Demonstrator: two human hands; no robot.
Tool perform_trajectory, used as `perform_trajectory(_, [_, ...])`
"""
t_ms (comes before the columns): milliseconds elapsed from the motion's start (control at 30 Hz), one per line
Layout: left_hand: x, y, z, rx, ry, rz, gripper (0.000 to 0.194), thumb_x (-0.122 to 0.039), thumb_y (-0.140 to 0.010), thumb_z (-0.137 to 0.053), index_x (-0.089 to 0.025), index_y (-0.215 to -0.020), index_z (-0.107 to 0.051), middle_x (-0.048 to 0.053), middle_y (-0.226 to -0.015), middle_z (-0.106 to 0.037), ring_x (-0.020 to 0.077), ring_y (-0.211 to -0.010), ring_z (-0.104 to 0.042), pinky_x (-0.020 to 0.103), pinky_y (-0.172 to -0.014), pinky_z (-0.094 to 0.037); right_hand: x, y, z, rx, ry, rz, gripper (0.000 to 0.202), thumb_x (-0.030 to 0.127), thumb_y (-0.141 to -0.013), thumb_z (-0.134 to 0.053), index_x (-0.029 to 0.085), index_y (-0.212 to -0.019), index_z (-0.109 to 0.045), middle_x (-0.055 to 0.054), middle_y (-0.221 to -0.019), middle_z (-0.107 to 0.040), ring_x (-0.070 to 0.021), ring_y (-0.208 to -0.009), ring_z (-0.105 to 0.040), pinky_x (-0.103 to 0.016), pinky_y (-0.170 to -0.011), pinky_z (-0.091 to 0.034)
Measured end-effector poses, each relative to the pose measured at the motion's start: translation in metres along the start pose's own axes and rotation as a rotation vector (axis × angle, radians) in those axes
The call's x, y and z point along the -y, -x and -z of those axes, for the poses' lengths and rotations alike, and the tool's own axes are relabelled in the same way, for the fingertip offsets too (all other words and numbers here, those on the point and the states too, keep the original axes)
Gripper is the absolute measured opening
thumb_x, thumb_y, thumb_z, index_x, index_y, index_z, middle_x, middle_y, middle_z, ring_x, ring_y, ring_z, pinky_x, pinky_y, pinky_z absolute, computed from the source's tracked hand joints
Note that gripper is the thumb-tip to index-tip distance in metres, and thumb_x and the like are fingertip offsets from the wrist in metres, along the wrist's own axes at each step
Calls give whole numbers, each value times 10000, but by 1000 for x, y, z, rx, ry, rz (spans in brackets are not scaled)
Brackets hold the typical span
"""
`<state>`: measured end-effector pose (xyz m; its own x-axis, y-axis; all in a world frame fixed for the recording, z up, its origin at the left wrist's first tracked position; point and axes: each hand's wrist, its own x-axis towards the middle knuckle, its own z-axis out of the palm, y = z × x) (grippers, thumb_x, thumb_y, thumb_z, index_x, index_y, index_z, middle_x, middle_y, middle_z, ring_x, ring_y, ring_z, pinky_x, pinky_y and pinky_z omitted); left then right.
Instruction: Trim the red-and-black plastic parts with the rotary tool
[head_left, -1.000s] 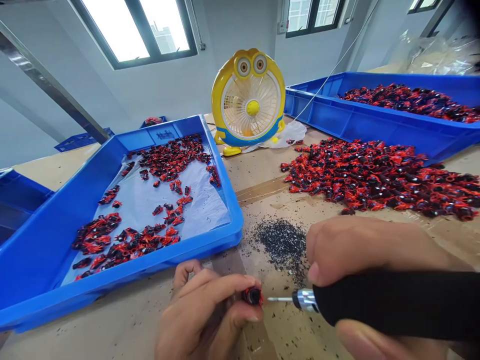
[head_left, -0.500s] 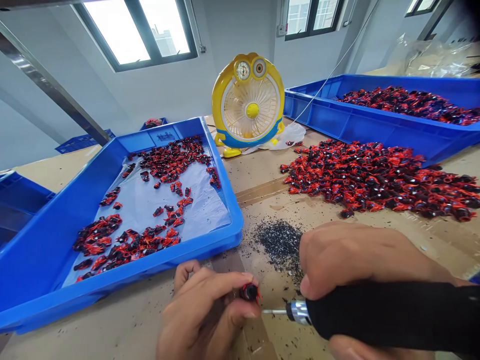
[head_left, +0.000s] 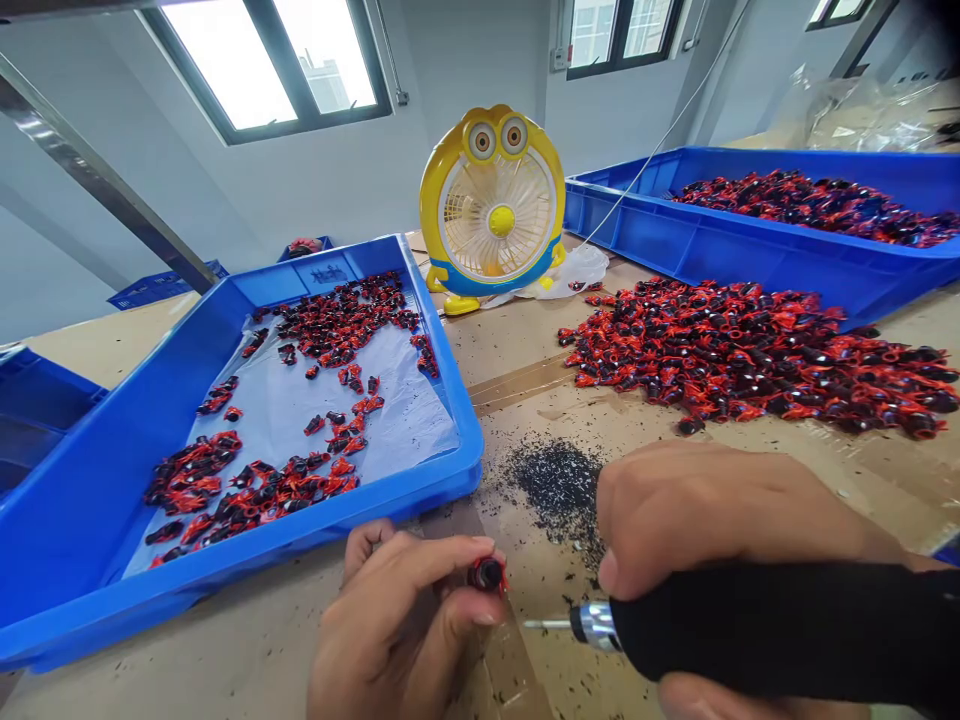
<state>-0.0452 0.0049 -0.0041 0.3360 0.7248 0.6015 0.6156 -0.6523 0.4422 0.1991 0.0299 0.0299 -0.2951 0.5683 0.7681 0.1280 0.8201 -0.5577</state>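
Note:
My left hand (head_left: pixel 409 620) pinches a small red and black plastic part (head_left: pixel 487 574) between thumb and fingers, its round black end toward the right. My right hand (head_left: pixel 705 520) is wrapped round a thick black electric screwdriver (head_left: pixel 780 630) with a silver chuck and a thin metal bit (head_left: pixel 547 625). The bit points left at the part, with a small gap between them. Beyond the bit lies a heap of fine black shavings (head_left: pixel 559 485) on the brown table covering.
A blue tray (head_left: pixel 469 440) on the left holds scattered red and black parts on a white sheet. To the right is a large pile of such parts (head_left: pixel 742 350), with another full blue tray (head_left: pixel 637 220) behind it. A yellow fan (head_left: pixel 501 220) stands at the back.
My left hand has shifted slightly left with the part, widening the gap to the bit. My right hand and the electric screwdriver have hardly moved.

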Motion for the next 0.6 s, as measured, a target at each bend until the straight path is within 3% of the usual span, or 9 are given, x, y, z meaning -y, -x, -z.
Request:
perform_trajectory(133, [1,2,-1,5,52,-3,212,-478,-1100,-598,-287,-1153,-671,-129,-809,-824,89,-630,-639,288,-752,-456,-2,0,-2,-29,-25,-2,159,337,-874,-767,256,-920,-638,39,-618,-666,-146,-486,-648,-289,-486,-565])
perform_trajectory(300, [1,3,-1,20,51,31,173,-445,-1098,-619,-297,-1167,-675,-120,-905,-853,89,-666,-679,293,-805,-454,3,-1,-4,-13,-29,25,218,419,-990,-630,230,-882,-638,34,-601,-637,-126,-483,-635,-275,-496,-543])
perform_trajectory(433, [-4,4,-3,5,76,39,173,-448,-1094,-628,-296,-1157,-682,-100,-909,-859,86,-676,-731,311,-881,-429,19,2,-6,-169,121,-178,365,525,-1052,-593,241,-824,-627,38,-612,-620,-123,-527,-633,-287,-533,-513])
perform_trajectory(500, [-8,4,-3,-11,84,61,175,-437,-1097,-626,-294,-1181,-684,-81,-935,-861,93,-694,-740,319,-898,-429,25,5,-6,-214,177,-229,386,573,-1026,-624,254,-809,-649,17,-626,-637,-158,-556,-661,-306,-524,-527])
perform_trajectory(600, [-10,2,-3,-12,62,71,156,-371,-1114,-607,-294,-1230,-678,-71,-971,-862,94,-705,-735,319,-911,-435,26,8,0,-158,233,-174,353,600,-899,-781,260,-830,-714,-28,-683,-679,-223,-647,-727,-320,-520,-584])
